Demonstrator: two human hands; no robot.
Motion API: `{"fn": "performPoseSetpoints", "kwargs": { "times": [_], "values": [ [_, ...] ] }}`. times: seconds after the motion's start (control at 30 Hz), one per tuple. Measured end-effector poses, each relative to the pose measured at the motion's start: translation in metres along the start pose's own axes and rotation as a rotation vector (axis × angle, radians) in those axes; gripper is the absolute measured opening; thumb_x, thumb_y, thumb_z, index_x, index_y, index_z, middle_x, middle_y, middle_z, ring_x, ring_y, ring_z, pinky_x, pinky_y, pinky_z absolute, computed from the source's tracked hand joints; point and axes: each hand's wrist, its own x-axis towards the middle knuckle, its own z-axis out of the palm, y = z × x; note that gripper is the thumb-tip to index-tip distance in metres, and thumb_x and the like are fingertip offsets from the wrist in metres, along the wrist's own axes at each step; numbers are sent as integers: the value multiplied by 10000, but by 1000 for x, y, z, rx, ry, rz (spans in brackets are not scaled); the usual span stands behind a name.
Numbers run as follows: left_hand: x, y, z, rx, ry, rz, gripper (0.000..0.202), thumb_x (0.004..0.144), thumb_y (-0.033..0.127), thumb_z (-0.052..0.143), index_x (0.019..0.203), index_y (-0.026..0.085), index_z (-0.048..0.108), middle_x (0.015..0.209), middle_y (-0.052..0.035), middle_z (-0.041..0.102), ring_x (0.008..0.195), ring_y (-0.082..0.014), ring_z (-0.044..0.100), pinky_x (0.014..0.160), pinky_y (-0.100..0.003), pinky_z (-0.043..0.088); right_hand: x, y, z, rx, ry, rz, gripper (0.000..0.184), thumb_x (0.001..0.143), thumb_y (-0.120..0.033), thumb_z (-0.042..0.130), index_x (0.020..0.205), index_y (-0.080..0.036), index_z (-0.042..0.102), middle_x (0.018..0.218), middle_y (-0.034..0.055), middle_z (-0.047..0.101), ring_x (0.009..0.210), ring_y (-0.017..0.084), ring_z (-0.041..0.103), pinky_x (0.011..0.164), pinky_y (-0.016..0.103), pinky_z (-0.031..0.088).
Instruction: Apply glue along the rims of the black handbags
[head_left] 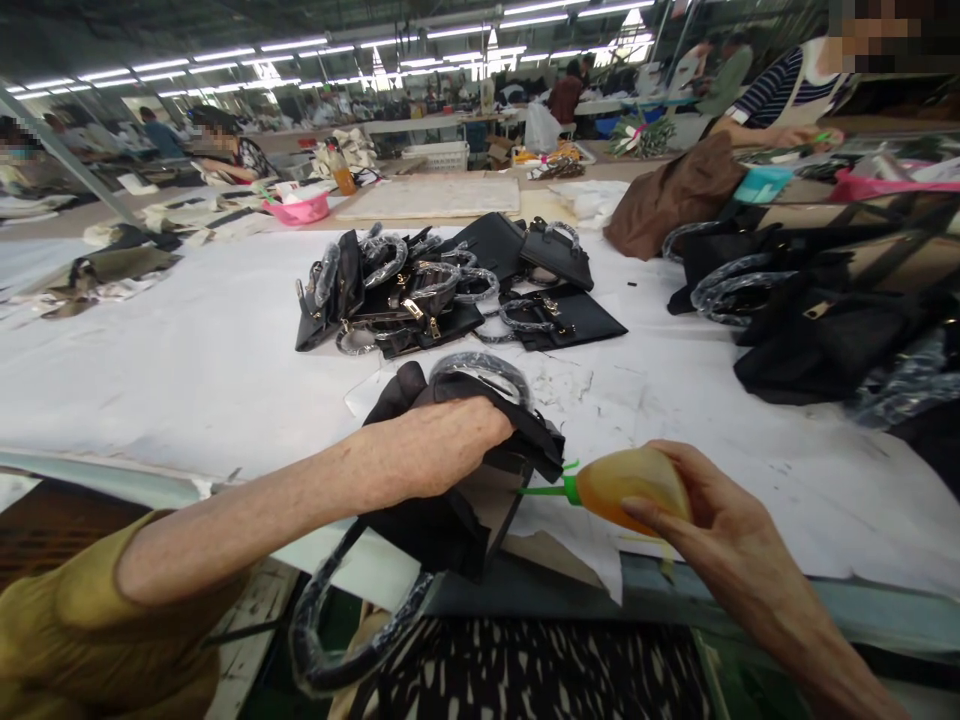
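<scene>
A black handbag (442, 530) lies tilted at the table's near edge. One plastic-wrapped handle (307, 640) hangs over the edge, and the other handle (487, 368) lies on the far side. My left hand (480, 435) grips the bag's black cloth, its fingertips hidden in the folds. My right hand (705, 500) is closed around a squeeze bottle (626, 487) of amber liquid. The bottle is held sideways, its green nozzle (544, 491) pointing left at the bag's brownish inner panel (491, 495). Whether the nozzle tip touches the panel I cannot tell.
Several black handbags (405, 290) are heaped mid-table, with more (810, 300) at the right. Behind them are a brown cloth bag (675, 195), a pink basin (300, 208) and an amber bottle (340, 168). Another person (787, 100) works at the far right.
</scene>
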Motion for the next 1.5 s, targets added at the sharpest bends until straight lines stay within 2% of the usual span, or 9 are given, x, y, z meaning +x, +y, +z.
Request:
{"fn": "performPoseSetpoints", "kwargs": {
  "times": [0.37, 0.53, 0.67, 0.97, 1.07, 1.17, 1.33, 1.5],
  "values": [
    [-2, 0, 3, -28, 23, 47, 294, 806, 47, 385, 1041, 140, 534, 1057, -75, 604, 1050, -188, 546, 921, -268, 406, -18, -14, -2, 90, -56, -4, 406, 686, -529, 676, 970, -263, 562, 788, -13, 670, 704, 221, 625, 569, 255, 501],
    [-2, 4, 1, 15, -14, -16, 259, 826, 67, 368, 1003, 142, 542, 1021, -81, 610, 988, -198, 567, 865, -282, 437, -25, -13, 1, 155, -43, 25, 443, 652, -517, 714, 981, -262, 565, 820, 0, 672, 703, 227, 625, 527, 244, 500],
    [-1, 5, -1, 29, -35, -10, 239, 810, 58, 380, 964, 133, 547, 975, -83, 618, 928, -203, 586, 815, -282, 457, -32, -12, 4, 183, -41, 22, 427, 653, -515, 711, 964, -255, 579, 805, 13, 669, 692, 236, 625, 515, 251, 503],
    [0, 2, 4, 43, -32, 0, 270, 821, 63, 361, 1017, 134, 533, 1052, -88, 603, 989, -213, 569, 852, -288, 436, -46, -17, 4, 244, -4, 58, 356, 628, -466, 730, 908, -268, 638, 794, 22, 686, 668, 248, 642, 498, 256, 520],
    [1, 2, 4, 66, -39, -3, 251, 824, 71, 365, 996, 130, 537, 1017, -91, 611, 958, -211, 578, 836, -290, 444, -48, -13, 3, 262, -48, 61, 328, 630, -452, 728, 889, -269, 646, 753, 27, 688, 641, 254, 643, 487, 265, 526],
    [1, 4, 2, 78, -44, -11, 223, 818, 76, 377, 949, 133, 548, 971, -88, 618, 916, -211, 590, 804, -289, 458, -49, -6, 6, 286, -46, 113, 354, 635, -466, 723, 906, -258, 634, 751, 20, 688, 653, 248, 643, 502, 264, 530],
    [1, 7, 0, 79, -25, -11, 242, 804, 64, 382, 953, 140, 556, 983, -79, 623, 934, -209, 587, 822, -292, 456, -52, 11, 13, 376, -8, 215, 418, 676, -487, 690, 1002, -248, 587, 815, 21, 691, 768, 264, 644, 618, 289, 535],
    [1, 5, 3, 71, -17, -4, 231, 816, 73, 363, 912, 137, 563, 938, -77, 622, 897, -207, 595, 786, -287, 463, -57, 17, 21, 456, -40, 224, 378, 721, -474, 651, 1008, -237, 587, 829, 36, 688, 789, 280, 647, 689, 337, 530]
  ]
}}
